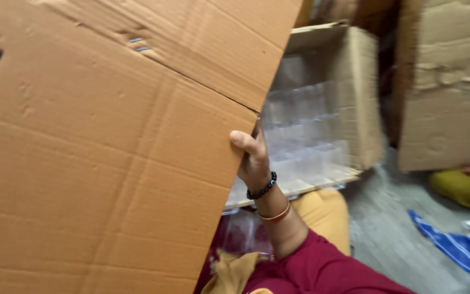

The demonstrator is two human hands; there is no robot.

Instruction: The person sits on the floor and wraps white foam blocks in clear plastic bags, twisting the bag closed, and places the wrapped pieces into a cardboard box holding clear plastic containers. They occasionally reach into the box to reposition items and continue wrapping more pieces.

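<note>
Right hand (254, 158) clamps the right edge of a large corrugated cardboard panel (110, 152) (creased, stapled), thumb on its face; the panel fills the left view. Open box (363, 92) of clear plastic containers (305, 136) just behind; bare floor (387, 228) rightward.

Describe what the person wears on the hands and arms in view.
Only one hand shows, bare, with no ring visible. Its wrist carries a black bead bracelet with one blue bead, and below it a thin orange-red bangle. A dark red sleeve covers the arm further up.
</note>
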